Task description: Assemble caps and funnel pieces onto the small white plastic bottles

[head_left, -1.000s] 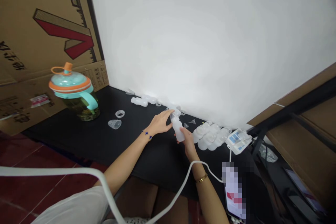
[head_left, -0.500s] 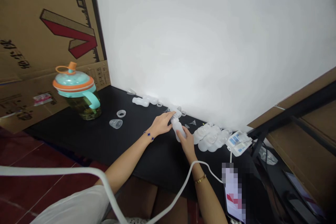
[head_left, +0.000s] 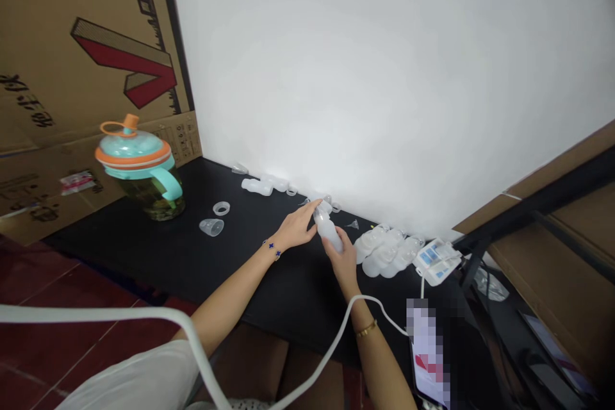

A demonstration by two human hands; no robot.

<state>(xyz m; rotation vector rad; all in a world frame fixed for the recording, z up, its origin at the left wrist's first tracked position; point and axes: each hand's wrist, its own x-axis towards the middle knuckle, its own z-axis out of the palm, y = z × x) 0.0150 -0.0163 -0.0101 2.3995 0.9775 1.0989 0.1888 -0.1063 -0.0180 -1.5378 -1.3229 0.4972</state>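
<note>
A white baby bottle is tilted above the black table, its top leaning away to the left. My right hand is wrapped round the lower part of its body. At the upper end, my left hand has its fingers and thumb closed round the bottle's clear cap; the inside of that grip is partly hidden. Just behind the hands lie another whitish bottle and a ring. A small clear nipple rests to the right of the held bottle.
Capped bottles lie grouped at right, beside a white box. Loose bottles line the wall. A clear cap, a ring and a tea jug are at left. A white cable crosses before my right forearm.
The bottle has shifted slightly up and right in my hands, and its body now covers a small clear piece seen beside it before. My left hand has barely moved.
</note>
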